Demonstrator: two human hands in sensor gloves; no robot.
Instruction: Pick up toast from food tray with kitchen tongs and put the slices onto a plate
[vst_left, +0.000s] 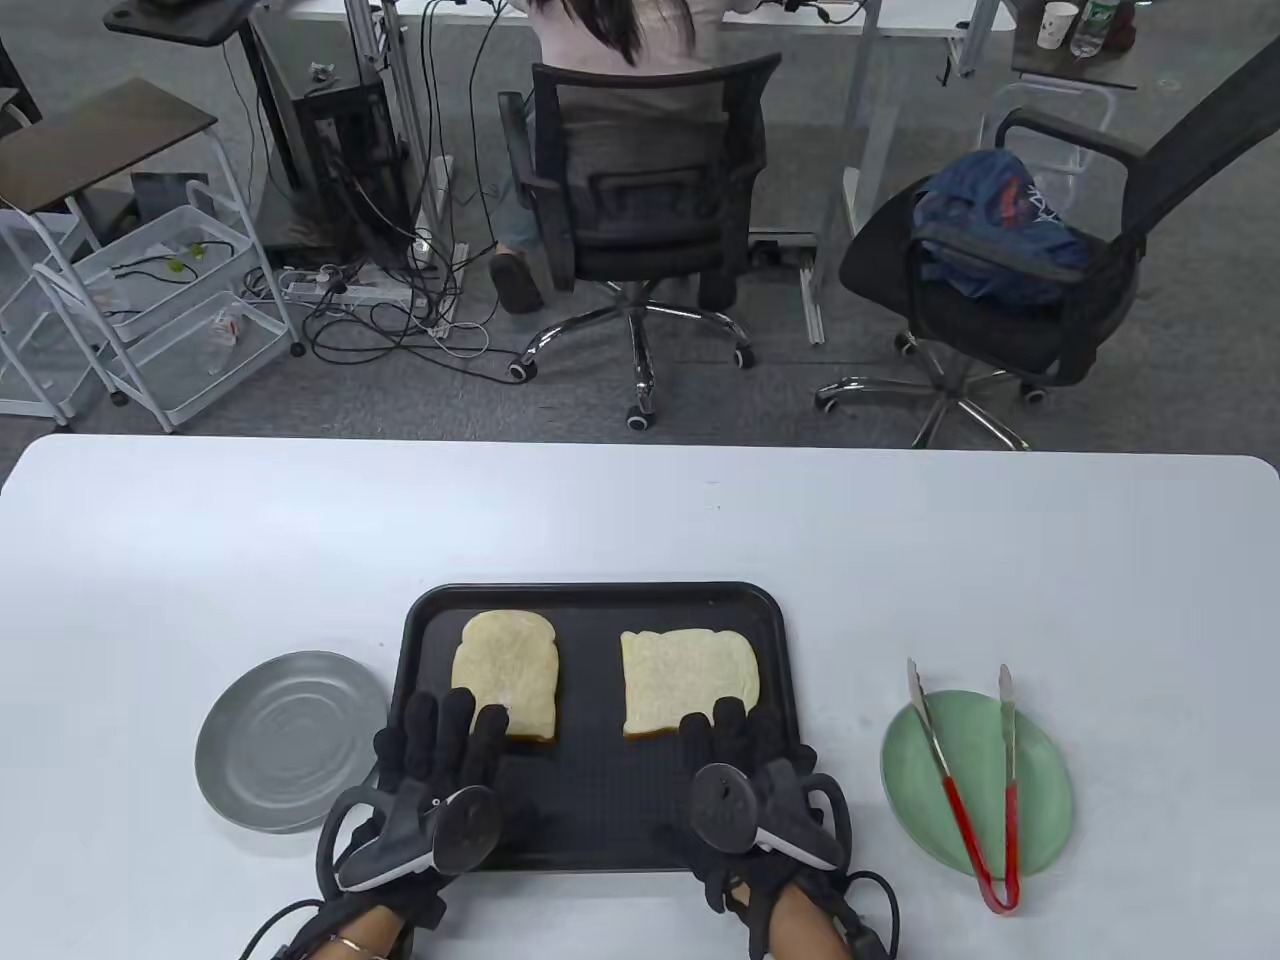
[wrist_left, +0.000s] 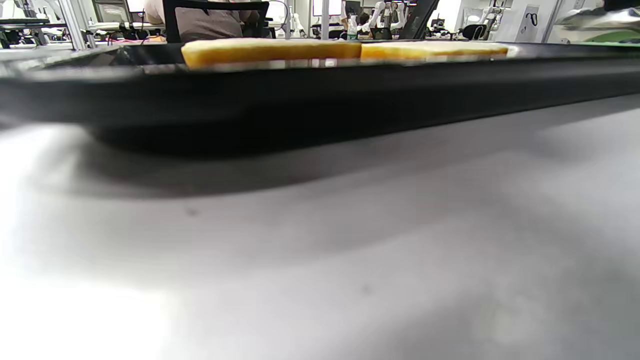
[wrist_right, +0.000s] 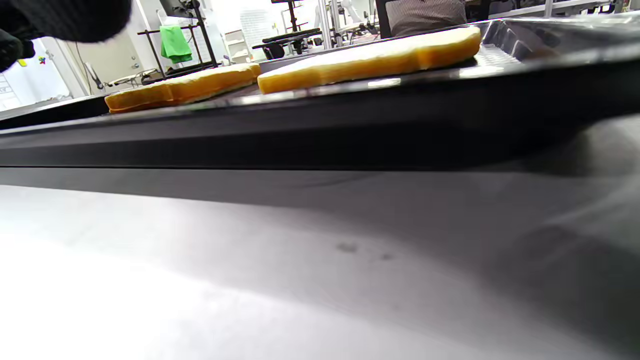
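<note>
Two toast slices lie on a black food tray: the left slice and the right slice. Both wrist views show the slices edge-on over the tray's near rim. My left hand lies flat over the tray's near left part, its straight fingertips reaching the left slice's near edge. My right hand lies flat over the near right part, fingertips at the right slice. Both hold nothing. Red-handled metal tongs rest on a green plate right of the tray. A grey metal plate sits left of it.
The white table stretches beyond the tray to its far edge. Behind it stand two office chairs, one with a seated person, a white wire cart and floor cables.
</note>
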